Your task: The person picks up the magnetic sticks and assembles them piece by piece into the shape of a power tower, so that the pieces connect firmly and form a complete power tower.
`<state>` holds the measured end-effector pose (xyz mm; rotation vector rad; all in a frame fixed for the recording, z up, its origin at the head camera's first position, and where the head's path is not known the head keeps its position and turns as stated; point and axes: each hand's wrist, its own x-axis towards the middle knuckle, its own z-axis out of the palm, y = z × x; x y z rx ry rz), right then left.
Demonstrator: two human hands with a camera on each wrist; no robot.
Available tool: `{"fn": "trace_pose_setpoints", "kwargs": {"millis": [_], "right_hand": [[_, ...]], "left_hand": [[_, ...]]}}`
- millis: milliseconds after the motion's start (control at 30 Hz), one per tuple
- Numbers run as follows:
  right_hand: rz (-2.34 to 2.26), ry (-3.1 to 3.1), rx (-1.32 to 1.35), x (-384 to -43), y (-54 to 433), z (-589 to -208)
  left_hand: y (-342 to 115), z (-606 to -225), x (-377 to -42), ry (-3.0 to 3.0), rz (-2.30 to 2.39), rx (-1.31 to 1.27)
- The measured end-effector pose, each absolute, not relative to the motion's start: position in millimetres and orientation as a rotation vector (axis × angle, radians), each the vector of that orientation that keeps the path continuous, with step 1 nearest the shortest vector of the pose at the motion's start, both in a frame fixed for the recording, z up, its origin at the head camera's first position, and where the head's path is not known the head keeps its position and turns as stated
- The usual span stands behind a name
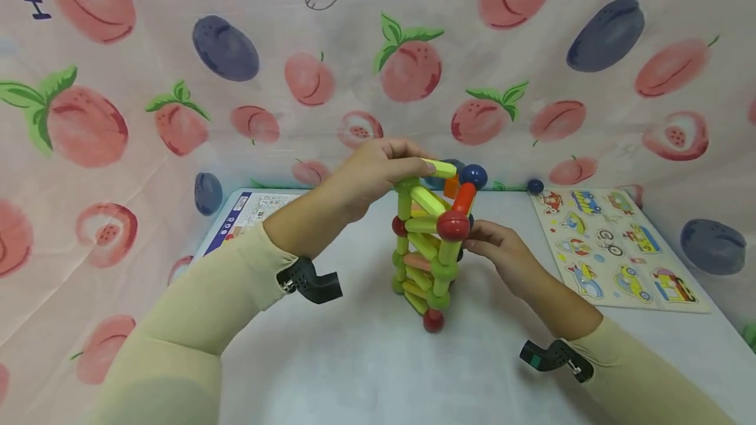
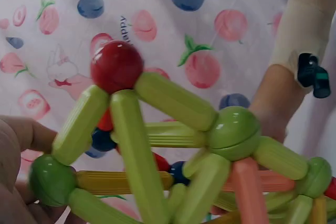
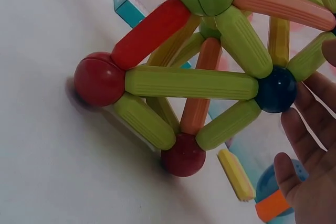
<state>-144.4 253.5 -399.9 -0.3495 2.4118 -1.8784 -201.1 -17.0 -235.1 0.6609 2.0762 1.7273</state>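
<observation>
A tall magnetic stick-and-ball tower (image 1: 447, 271) stands on the table, built of green, yellow, orange and red rods with green, red and dark blue balls. At its top, my left hand (image 1: 378, 172) pinches a yellow-green rod (image 1: 440, 168) between thumb and fingers, beside the top green ball (image 2: 52, 179). The rod's far end points toward a dark blue ball (image 1: 473, 176). My right hand (image 1: 502, 254) is on the tower's right side, its fairly straight fingers touching a dark blue ball (image 3: 275, 88). A red ball (image 2: 116, 66) caps the near corner.
A picture puzzle board (image 1: 620, 248) lies at the right, with a loose dark blue ball (image 1: 535, 187) by its corner. A printed sheet or box (image 1: 254, 208) lies at the back left. Behind the tower are a loose yellow rod (image 3: 236, 174) and an orange piece (image 3: 272, 206).
</observation>
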Motion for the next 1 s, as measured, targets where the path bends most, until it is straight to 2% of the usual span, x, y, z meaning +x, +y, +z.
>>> {"fn": "trace_pose_setpoints", "kwargs": {"millis": [267, 733, 900, 1000], "right_hand": [[-1.909, 2.385, -0.366, -143.8, 252.0, -402.5], [-1.919, 2.398, -0.359, -141.8, 250.0, -401.7], [-1.894, 2.417, -0.278, -136.6, 250.9, -405.3], [-1.827, 2.476, -0.137, -124.4, 248.4, -413.0]], "left_hand": [[-7.6, -250.5, -185.8, 2.081, 1.858, 0.522], [-4.5, -257.9, -175.6, 2.087, 1.911, 0.527], [-13.6, -268.7, -178.3, 2.047, 2.099, 0.547], [-26.2, -294.1, -183.1, 2.012, 2.23, 0.54]]}}
